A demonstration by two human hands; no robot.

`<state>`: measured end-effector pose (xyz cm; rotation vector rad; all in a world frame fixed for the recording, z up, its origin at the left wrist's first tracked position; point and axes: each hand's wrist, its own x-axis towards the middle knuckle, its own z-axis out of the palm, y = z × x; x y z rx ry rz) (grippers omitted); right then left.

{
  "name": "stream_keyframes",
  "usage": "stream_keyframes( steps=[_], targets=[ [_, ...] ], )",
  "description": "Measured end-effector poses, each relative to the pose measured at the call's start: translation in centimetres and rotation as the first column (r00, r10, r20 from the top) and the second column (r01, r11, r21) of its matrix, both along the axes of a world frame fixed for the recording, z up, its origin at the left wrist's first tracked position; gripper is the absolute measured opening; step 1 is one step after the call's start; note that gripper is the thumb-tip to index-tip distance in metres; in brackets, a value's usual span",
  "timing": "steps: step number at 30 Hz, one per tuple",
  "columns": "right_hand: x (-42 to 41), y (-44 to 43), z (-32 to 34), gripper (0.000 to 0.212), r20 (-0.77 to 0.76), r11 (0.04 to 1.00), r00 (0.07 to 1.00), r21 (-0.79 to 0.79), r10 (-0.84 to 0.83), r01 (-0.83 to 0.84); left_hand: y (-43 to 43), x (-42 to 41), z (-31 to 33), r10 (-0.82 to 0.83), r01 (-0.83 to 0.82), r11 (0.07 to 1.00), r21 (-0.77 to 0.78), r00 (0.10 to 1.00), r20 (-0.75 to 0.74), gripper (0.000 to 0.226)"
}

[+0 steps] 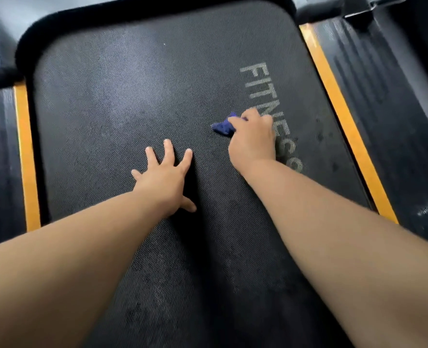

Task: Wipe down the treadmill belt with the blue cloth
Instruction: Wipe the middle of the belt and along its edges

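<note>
Hands on the treadmill belt (132, 96)
The left hand (165, 177) lies flat, fingers spread toward 12 o'clock; the right hand (253, 139) grips the blue cloth (221, 127), which points toward 9 o'clock.

— Open room?
— Wide bare stretch of treadmill belt (107, 109) ahead and to the left of both hands.
— Obstructions?
— Left hand (164, 177) flat at mid-belt. Right hand (253, 139) gripping blue cloth (221, 126) near it. Raised black cover (57, 22) across far end. Yellow strips (333, 96) flanking both edges.
</note>
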<state>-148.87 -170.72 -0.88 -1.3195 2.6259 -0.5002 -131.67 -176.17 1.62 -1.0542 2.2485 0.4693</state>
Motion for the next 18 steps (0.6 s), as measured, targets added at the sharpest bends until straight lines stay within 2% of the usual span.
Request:
stream_keyframes(
  steps=[3, 6, 10, 14, 18],
  targets=[
    [1.9, 4.1, -0.3, 0.031, -0.034, 0.997, 0.999, -0.079, 0.005, -0.007, 0.1, 0.0, 0.2, -0.003, 0.003, 1.000, -0.006, 1.000, -0.001, 0.127],
    [2.8, 8.3, -1.0, 0.032, -0.043, 0.995, 0.997, -0.072, 0.070, -0.073, 0.2, 0.0, 0.5, 0.001, -0.001, 1.000, -0.001, 1.000, -0.002, 0.127],
    [0.6, 4.5, -0.5, 0.026, -0.074, 0.994, 0.995, -0.076, 0.073, -0.078, 0.2, -0.2, 0.4, 0.005, -0.005, 1.000, 0.004, 1.000, 0.005, 0.127],
    [-0.6, 0.1, 0.9, 0.029, 0.044, 1.000, 0.999, 0.022, -0.010, 0.009, 0.1, 0.0, 0.0, -0.002, 0.002, 1.000, -0.004, 1.000, 0.001, 0.127],
    [1.4, 3.9, 0.5, 0.033, 0.032, 0.998, 0.998, -0.023, 0.061, -0.061, 0.1, 0.0, 0.1, 0.003, -0.003, 1.000, -0.002, 1.000, -0.014, 0.127]
  ],
)
